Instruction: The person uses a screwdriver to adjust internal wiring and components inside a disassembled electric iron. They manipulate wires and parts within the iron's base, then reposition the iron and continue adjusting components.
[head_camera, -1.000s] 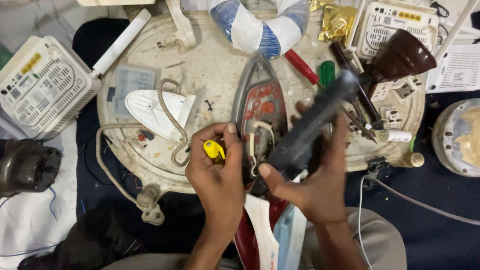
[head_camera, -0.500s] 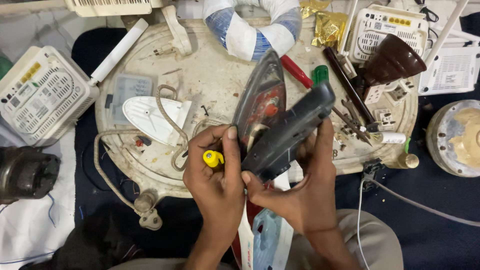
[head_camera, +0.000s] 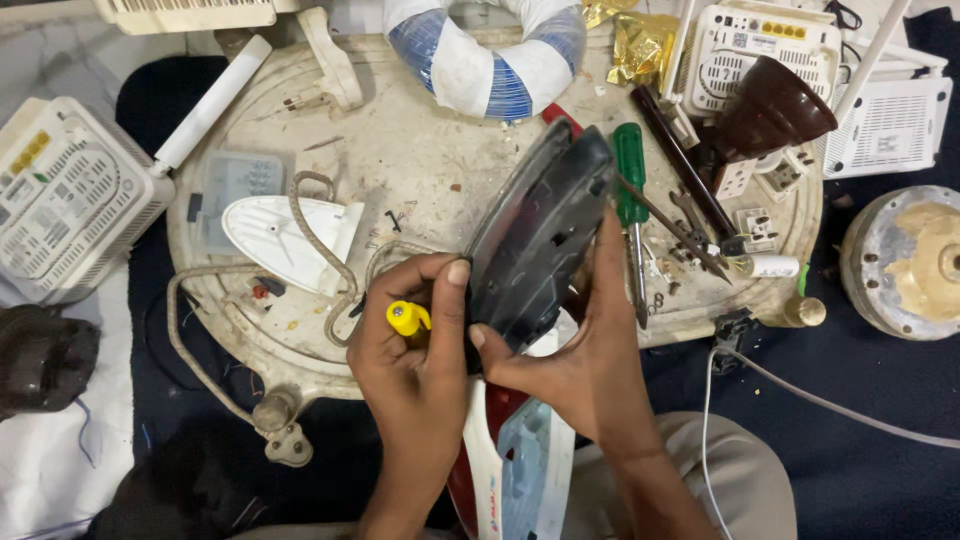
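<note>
White router (head_camera: 75, 195) far left, white iron cover (head_camera: 285, 232) on round table (head_camera: 420, 160), left hand (head_camera: 415, 345) fisted on yellow-handled screwdriver (head_camera: 407, 318), right hand (head_camera: 585, 350) gripping dark iron body (head_camera: 540, 235) tilted above table edge, tip probably hidden, green screwdriver (head_camera: 630, 185) right.

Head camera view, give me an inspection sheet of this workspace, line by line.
Surface: round, dirty white table.
Job's things: dark iron housing, tilted; yellow-handled tool.
Clutter: green screwdriver, white plastic cover, blue-white ring, brown lamp holder.
Hands: left hand holds the yellow-handled tool; right hand grips the housing.
Cables: braided cord with plug; white cable.
Surroundings: white routers, dark cloth floor.
</note>
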